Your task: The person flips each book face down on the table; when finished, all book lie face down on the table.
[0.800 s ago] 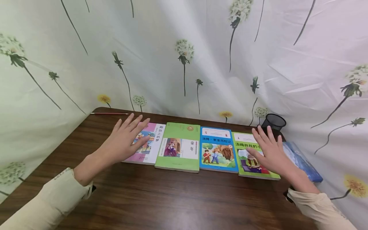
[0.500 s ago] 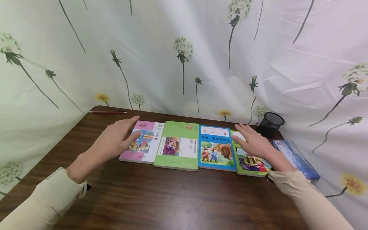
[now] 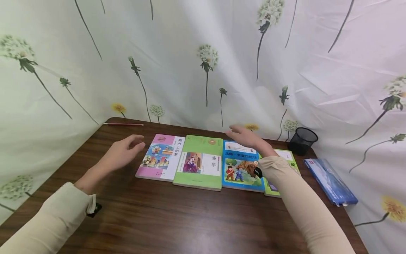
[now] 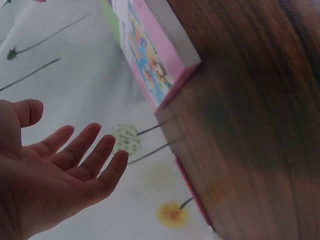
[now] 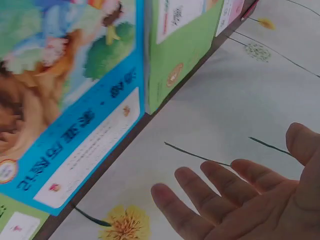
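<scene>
Four books lie face up in a row along the back of the table. My left hand (image 3: 122, 152) hovers just left of the pink book (image 3: 156, 171), its fingers loosely bent and holding nothing. Above the top of the blue book (image 3: 242, 180) is my right hand (image 3: 248, 138), also holding nothing, its fingers pointing left toward the green book (image 3: 200, 180). My right sleeve hides much of the second green book (image 3: 285, 154) at the row's right end. In the right wrist view the fingers of the right hand (image 5: 235, 200) are spread slightly and relaxed.
A black mesh pen cup (image 3: 302, 141) stands at the back right corner. Near it, a blue flat box or book (image 3: 331, 181) lies along the right edge. A red pencil (image 3: 123, 124) rests at the back left. A flower-print curtain (image 3: 177, 70) hangs behind the brown table (image 3: 177, 218).
My right hand has swept left from over the second green book to over the blue one. The left hand has drawn back slightly from the pink book, its fingers bending. The books stay put.
</scene>
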Demonstrator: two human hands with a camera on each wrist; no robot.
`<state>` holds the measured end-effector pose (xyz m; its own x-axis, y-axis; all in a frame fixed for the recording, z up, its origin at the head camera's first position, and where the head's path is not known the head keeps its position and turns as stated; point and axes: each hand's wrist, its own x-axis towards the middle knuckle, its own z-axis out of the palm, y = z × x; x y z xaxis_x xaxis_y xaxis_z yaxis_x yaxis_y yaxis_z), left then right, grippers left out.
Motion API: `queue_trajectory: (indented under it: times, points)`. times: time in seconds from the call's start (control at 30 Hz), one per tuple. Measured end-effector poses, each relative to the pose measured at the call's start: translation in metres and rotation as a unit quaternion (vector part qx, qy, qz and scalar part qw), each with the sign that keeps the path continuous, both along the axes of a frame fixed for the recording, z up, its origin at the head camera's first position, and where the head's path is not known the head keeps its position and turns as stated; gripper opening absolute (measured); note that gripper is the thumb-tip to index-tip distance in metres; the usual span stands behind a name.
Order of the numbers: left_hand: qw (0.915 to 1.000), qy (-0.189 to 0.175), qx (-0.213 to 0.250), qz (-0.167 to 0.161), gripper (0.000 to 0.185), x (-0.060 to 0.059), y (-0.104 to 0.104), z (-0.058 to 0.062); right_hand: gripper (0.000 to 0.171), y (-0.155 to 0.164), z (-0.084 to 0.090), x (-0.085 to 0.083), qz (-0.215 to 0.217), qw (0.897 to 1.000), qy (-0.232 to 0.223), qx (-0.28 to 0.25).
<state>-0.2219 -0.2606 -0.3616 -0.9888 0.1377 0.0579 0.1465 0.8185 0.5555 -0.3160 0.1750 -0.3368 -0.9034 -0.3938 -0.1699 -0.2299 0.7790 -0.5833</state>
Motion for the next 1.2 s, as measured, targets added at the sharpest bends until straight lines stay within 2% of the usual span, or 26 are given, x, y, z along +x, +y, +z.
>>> queue_trajectory:
  times: [0.1, 0.17, 0.27, 0.37, 0.43, 0.53, 0.6, 0.73, 0.8, 0.9, 1.03, 1.2]
  points:
    - [0.9994, -0.029, 0.015, 0.01, 0.059, -0.001, -0.007, -0.003, 0.07, -0.01, 0.002, -0.007, -0.001, 1.0, -0.011, 0.0]
    - [0.9971, -0.061, 0.042, 0.013, 0.061, -0.002, -0.009, -0.004, 0.069, -0.016, 0.002, -0.011, 0.0, 1.0, -0.013, 0.001]
    - [0.9868, -0.122, 0.105, 0.014, 0.064, -0.003, -0.014, -0.003, 0.067, -0.026, 0.0, -0.018, 0.005, 1.0, -0.026, -0.007]
    - [0.9679, -0.186, 0.169, 0.017, 0.067, -0.006, -0.02, -0.006, 0.068, -0.037, -0.002, -0.023, 0.001, 0.998, -0.062, -0.03]
    - [0.9569, -0.217, 0.191, 0.027, 0.068, -0.007, -0.024, -0.009, 0.068, -0.046, -0.002, -0.026, 0.001, 0.996, -0.08, -0.035]
    - [0.9447, -0.255, 0.201, 0.041, 0.066, -0.007, -0.029, -0.016, 0.068, -0.058, -0.002, -0.029, 0.012, 0.995, -0.09, -0.029]
    - [0.9337, -0.283, 0.213, 0.053, 0.066, -0.006, -0.033, -0.02, 0.068, -0.067, -0.003, -0.031, 0.017, 0.995, -0.097, -0.029]
    - [0.9035, -0.335, 0.258, 0.069, 0.067, 0.0, -0.038, -0.026, 0.069, -0.087, -0.011, -0.036, 0.012, 0.988, -0.141, -0.061]
    - [0.8904, -0.351, 0.28, 0.075, 0.069, 0.003, -0.039, -0.028, 0.069, -0.097, -0.015, -0.037, 0.007, 0.982, -0.17, -0.079]
    - [0.8755, -0.363, 0.308, 0.083, 0.071, 0.009, -0.04, -0.031, 0.07, -0.115, -0.023, -0.038, 0.007, 0.974, -0.202, -0.101]
    - [0.8559, -0.373, 0.347, 0.088, 0.076, 0.019, -0.041, -0.032, 0.069, -0.139, -0.034, -0.036, 0.02, 0.97, -0.209, -0.12]
    - [0.8244, -0.389, 0.399, 0.097, 0.08, 0.029, -0.041, -0.03, 0.071, -0.168, -0.049, -0.038, 0.018, 0.968, -0.211, -0.131]
